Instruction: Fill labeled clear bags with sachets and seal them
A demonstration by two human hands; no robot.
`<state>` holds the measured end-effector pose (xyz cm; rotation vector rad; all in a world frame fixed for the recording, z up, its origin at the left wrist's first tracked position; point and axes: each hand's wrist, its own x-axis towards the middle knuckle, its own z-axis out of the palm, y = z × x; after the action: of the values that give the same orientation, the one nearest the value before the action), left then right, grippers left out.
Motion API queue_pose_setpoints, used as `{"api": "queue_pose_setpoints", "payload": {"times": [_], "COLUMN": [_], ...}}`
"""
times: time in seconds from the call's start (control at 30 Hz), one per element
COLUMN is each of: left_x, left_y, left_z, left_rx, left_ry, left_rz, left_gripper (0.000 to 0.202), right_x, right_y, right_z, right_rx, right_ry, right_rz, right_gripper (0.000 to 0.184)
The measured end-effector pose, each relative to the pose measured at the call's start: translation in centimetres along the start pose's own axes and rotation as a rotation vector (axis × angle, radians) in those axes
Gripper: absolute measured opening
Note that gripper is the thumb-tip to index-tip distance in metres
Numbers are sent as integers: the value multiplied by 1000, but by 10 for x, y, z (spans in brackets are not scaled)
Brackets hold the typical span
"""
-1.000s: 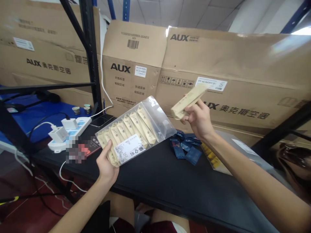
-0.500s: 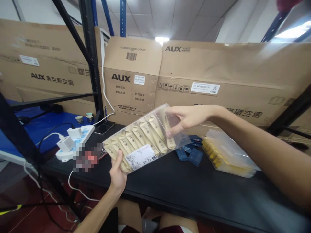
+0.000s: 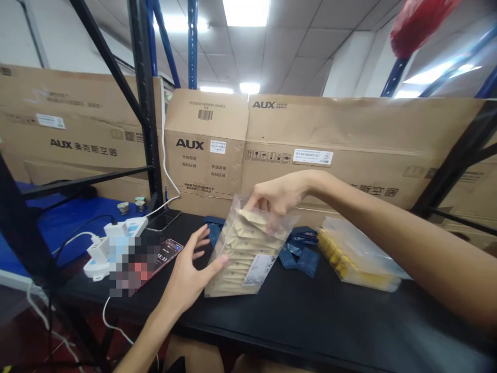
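A clear plastic bag (image 3: 229, 282) packed with a stack of beige sachets (image 3: 243, 248) stands tilted on the black table, a white printed label on its front. From above, my right hand (image 3: 277, 194) reaches into the bag's open mouth, its fingers curled at the top of the sachets and the bag's edge; the fingertips are partly behind the plastic. My left hand (image 3: 190, 269) is open at the bag's left side, fingers spread, the thumb at the plastic. Dark blue sachets (image 3: 308, 261) lie behind and right of the bag, with more at its left (image 3: 213, 233).
A translucent box (image 3: 365, 277) with yellow packets sits to the right. Leftward are a lit phone (image 3: 165, 256), a white power strip (image 3: 135, 225) with plugs and cables, and a dark phone (image 3: 165, 220). Cardboard panels (image 3: 310, 124) stand behind; a black rack post (image 3: 145, 103) rises at left.
The bag has been turned from slanted to more upright and lowered onto the table. My left hand has loosened its grip and spread its fingers. My right hand stays at the bag's mouth.
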<state>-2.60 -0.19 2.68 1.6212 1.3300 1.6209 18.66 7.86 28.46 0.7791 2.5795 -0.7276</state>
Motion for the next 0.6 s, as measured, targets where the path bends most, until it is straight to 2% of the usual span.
{"api": "queue_pose_setpoints", "payload": {"times": [0.1,0.17,0.23,0.33,0.6], "left_x": [9,16,21,22,18], "left_y": [35,48,52,49,53], "left_z": [7,10,12,14,13], "left_rx": [-99,-93,-75,-49,72], "left_ry": [117,145,167,199,228], "left_rz": [370,496,541,547,669], "left_gripper": [79,66,56,52,47], "right_x": [16,21,22,21,29], "right_y": [-4,-5,-4,-3,-2], "right_z": [1,2,5,11,17], "right_rx": [-64,-85,-83,-70,-88], "right_ry": [-4,49,169,317,363], "right_rz": [-113,-181,-225,-268,-325], "right_gripper": [59,62,58,45,39]}}
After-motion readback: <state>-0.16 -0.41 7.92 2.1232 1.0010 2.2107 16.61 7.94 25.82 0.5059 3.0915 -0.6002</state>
